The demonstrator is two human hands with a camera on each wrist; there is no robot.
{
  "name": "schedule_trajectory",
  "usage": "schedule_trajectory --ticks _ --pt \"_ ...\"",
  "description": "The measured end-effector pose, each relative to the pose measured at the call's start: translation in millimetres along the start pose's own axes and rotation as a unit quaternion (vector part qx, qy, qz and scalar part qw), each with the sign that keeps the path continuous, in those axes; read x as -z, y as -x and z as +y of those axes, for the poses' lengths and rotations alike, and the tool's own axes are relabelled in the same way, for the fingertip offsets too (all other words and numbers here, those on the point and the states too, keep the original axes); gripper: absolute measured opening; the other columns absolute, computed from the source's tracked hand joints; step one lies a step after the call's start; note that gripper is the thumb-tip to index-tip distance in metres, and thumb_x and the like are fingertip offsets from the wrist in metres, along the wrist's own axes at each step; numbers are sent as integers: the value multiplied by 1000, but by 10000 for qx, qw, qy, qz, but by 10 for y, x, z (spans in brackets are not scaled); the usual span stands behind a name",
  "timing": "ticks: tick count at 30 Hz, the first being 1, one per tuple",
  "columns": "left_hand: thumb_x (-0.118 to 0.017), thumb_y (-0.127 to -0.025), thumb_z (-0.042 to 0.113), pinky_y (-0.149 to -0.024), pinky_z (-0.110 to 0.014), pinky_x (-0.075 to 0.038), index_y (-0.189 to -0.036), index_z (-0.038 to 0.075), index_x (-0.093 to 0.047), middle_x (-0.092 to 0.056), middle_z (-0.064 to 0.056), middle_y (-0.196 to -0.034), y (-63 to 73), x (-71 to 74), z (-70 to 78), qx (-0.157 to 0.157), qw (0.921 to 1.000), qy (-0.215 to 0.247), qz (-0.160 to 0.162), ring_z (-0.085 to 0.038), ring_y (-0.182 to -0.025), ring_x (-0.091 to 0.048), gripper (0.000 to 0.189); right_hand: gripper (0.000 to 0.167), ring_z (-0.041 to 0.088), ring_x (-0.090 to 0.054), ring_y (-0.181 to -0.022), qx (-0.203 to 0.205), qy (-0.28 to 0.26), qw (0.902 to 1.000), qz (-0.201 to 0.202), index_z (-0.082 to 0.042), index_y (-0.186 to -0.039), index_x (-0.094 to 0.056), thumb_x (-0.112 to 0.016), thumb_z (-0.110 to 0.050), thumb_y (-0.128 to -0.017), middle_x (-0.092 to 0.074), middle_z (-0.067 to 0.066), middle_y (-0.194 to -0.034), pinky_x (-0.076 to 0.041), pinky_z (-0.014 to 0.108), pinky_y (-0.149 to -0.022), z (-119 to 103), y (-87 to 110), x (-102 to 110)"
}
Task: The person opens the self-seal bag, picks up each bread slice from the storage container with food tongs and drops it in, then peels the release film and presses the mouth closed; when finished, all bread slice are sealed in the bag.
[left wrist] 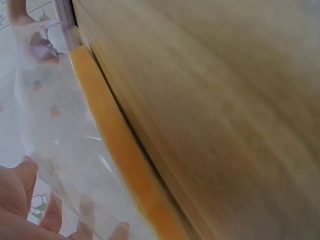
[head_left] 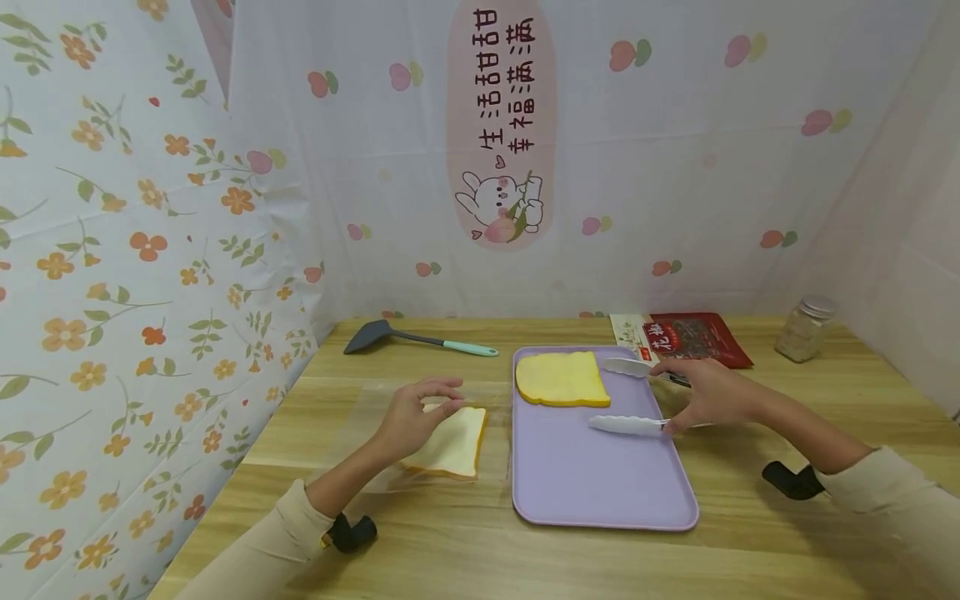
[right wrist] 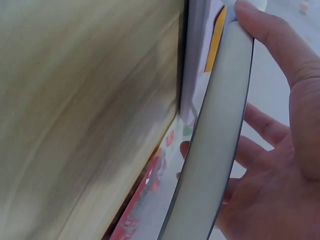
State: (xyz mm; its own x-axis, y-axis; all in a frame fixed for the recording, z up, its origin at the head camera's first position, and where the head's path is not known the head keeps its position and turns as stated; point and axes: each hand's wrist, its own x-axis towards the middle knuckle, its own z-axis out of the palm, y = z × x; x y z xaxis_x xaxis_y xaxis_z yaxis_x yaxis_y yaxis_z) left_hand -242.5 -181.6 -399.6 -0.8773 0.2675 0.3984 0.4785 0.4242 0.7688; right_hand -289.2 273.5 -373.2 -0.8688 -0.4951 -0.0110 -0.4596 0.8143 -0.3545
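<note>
My right hand [head_left: 708, 396] holds metal tongs [head_left: 628, 426] over the right edge of the lilac tray [head_left: 600, 492]. The thumb presses one arm, the fingers are at the other, and the tips stand wide apart. A yellow bread slice [head_left: 562, 379] lies at the tray's upper left, close to the upper tip. My left hand [head_left: 420, 417] hovers at a pale bread slice [head_left: 453, 442] with an orange-brown crust, covering part of it. Around this slice is a clear plastic bag [left wrist: 90, 145]. In the left wrist view the thumb touches the film's edge, and the spread fingers show through it.
A spatula [head_left: 420, 337] with a dark head and mint handle lies at the back left. Behind the tray lies a red and white spice packet [head_left: 697, 337]. A lidded glass jar [head_left: 806, 329] stands at the back right. Patterned cloth [head_left: 375, 167] hangs behind the wooden table.
</note>
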Motion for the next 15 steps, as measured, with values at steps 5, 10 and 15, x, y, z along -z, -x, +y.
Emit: schedule_trajectory --ticks 5,10,15 --pt "-73 -91 17 -99 -61 -43 -93 7 -77 -69 -11 -122 1 2 3 56 10000 -11 -6 -34 -122 -58 12 93 49 -51 -122 -94 -151 9997 -155 -6 -136 -52 -89 -54 -65 -55 25 -136 -44 68 -91 88 -81 13" --pt "-73 -91 16 -100 -59 -44 -93 7 -77 -69 -10 -121 -3 -5 4 41 10000 -30 -20 -33 -122 -59 10 93 49 -48 -124 -109 -243 9993 -280 -7 -138 -51 -89 -52 -66 -52 25 -138 -43 68 -92 170 -168 40" --pt "-73 -90 17 -102 -56 -43 -92 8 -77 -69 -9 -121 1 -7 -6 57 10000 -36 -23 -32 -122 -59 10 92 48 -47 -125 -32 -244 9989 -411 -8 -137 -52 -91 -49 -65 -51 25 -139 -42 68 -94 256 -284 76"
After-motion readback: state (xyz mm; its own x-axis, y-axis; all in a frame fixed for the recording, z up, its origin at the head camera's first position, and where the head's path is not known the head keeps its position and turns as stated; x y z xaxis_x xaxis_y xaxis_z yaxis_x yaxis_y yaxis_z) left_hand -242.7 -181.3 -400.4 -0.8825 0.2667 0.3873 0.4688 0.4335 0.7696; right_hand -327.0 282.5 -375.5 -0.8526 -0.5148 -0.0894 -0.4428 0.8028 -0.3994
